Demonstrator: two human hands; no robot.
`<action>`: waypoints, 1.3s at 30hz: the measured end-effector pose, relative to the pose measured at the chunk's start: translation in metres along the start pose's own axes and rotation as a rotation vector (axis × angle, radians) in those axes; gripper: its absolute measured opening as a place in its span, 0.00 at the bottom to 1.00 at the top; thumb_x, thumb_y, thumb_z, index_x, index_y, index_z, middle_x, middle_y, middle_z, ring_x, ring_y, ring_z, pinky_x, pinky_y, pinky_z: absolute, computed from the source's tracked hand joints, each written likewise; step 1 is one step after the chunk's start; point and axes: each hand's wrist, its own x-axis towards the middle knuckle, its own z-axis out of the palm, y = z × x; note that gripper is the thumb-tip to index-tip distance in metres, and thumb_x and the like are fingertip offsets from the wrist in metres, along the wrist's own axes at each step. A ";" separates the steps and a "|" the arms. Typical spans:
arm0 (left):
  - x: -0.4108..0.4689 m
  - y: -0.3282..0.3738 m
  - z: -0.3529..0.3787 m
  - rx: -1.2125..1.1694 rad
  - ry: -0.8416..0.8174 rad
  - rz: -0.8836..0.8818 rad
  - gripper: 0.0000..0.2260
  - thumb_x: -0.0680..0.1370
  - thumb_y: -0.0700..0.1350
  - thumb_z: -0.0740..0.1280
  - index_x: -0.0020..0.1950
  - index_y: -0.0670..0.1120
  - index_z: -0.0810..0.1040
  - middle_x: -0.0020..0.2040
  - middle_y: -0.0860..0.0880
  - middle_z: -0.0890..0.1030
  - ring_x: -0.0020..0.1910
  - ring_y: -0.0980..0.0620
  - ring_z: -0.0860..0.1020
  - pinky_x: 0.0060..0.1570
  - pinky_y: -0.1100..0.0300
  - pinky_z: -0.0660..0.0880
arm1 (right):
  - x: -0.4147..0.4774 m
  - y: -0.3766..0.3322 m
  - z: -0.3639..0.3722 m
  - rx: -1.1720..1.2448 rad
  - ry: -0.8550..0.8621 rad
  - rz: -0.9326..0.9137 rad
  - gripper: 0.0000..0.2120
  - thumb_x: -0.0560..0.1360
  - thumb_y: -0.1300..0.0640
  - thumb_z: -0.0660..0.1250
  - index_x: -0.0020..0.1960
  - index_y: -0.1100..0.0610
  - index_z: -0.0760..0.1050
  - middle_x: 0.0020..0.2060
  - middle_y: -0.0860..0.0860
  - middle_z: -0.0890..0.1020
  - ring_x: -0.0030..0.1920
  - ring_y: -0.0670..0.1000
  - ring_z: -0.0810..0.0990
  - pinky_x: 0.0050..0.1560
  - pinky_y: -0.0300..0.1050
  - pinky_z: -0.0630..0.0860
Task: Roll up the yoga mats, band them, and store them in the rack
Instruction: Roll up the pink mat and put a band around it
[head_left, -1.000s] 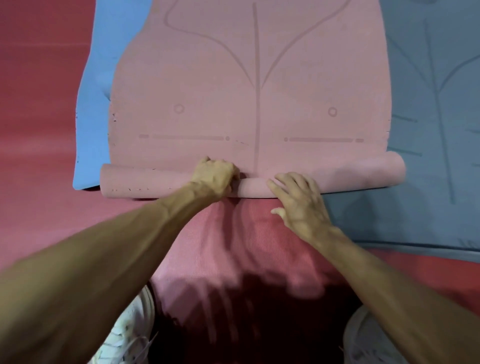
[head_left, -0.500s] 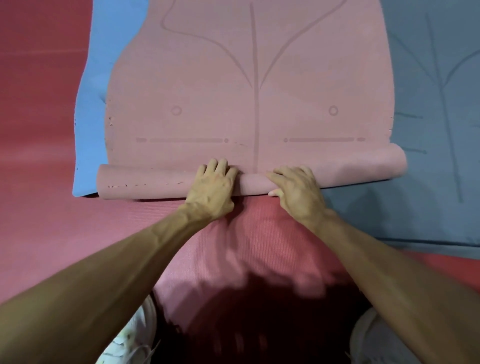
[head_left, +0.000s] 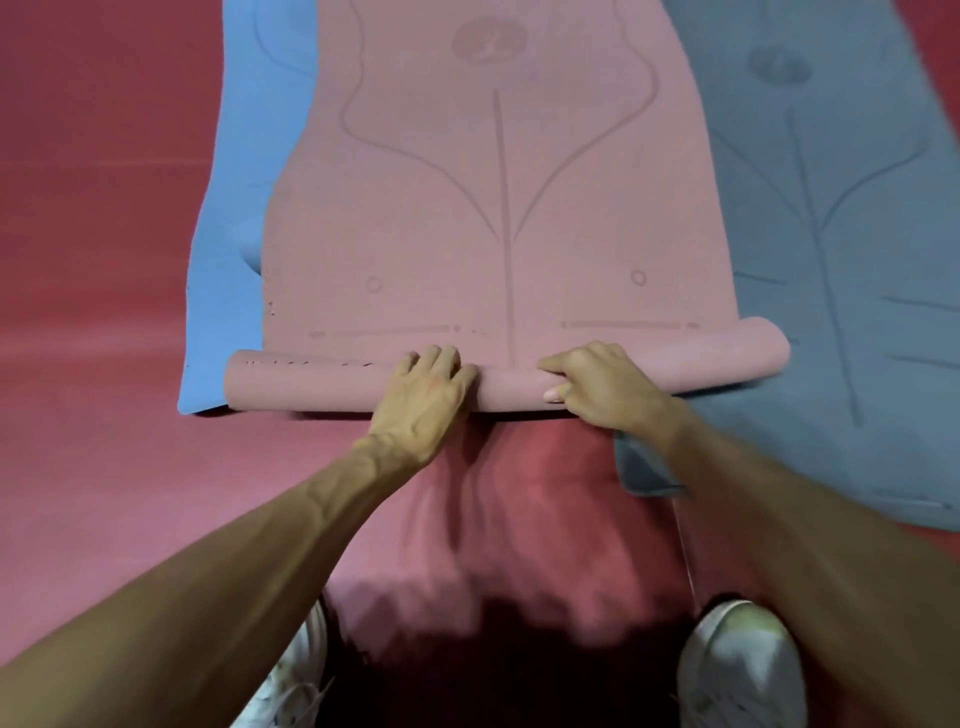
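A pink yoga mat (head_left: 498, 218) lies flat on the floor, stretching away from me, with a line pattern on it. Its near end is rolled into a tube (head_left: 311, 382) that lies crosswise. My left hand (head_left: 423, 397) rests on the middle of the tube with its fingers curled over the top. Just to the right, my right hand (head_left: 605, 387) grips the tube, fingers on top and thumb against the near side. The tube's right end looks thicker than its left end.
A light blue mat (head_left: 228, 249) lies under the pink one at the left. A grey-blue mat (head_left: 841, 270) lies at the right, its near corner (head_left: 644, 478) below my right wrist. The floor (head_left: 104, 260) is red. My white shoes (head_left: 737, 670) are at the bottom.
Both hands have shifted on the tube and rolled it a little farther away. My left hand went from a fist, to spread fingers, to fingers curled over the top.
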 end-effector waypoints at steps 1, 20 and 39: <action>-0.001 -0.001 -0.004 -0.006 -0.051 0.004 0.16 0.75 0.44 0.66 0.63 0.48 0.72 0.56 0.47 0.73 0.55 0.45 0.71 0.54 0.53 0.64 | 0.000 -0.003 -0.008 -0.006 -0.056 -0.009 0.08 0.75 0.55 0.67 0.44 0.59 0.75 0.41 0.56 0.82 0.49 0.61 0.76 0.41 0.46 0.59; -0.039 0.005 0.013 -0.257 -0.368 -0.015 0.21 0.72 0.52 0.70 0.64 0.55 0.73 0.56 0.48 0.80 0.56 0.44 0.77 0.48 0.55 0.70 | -0.034 -0.023 0.043 0.228 -0.319 0.162 0.15 0.72 0.50 0.71 0.58 0.50 0.74 0.56 0.48 0.80 0.57 0.52 0.76 0.55 0.43 0.68; 0.002 -0.019 0.027 -0.367 -0.610 -0.049 0.21 0.73 0.53 0.70 0.66 0.61 0.74 0.62 0.56 0.75 0.62 0.53 0.74 0.50 0.63 0.65 | -0.061 -0.029 0.098 -0.087 0.275 0.024 0.30 0.57 0.52 0.81 0.57 0.53 0.79 0.50 0.47 0.81 0.50 0.53 0.79 0.51 0.48 0.66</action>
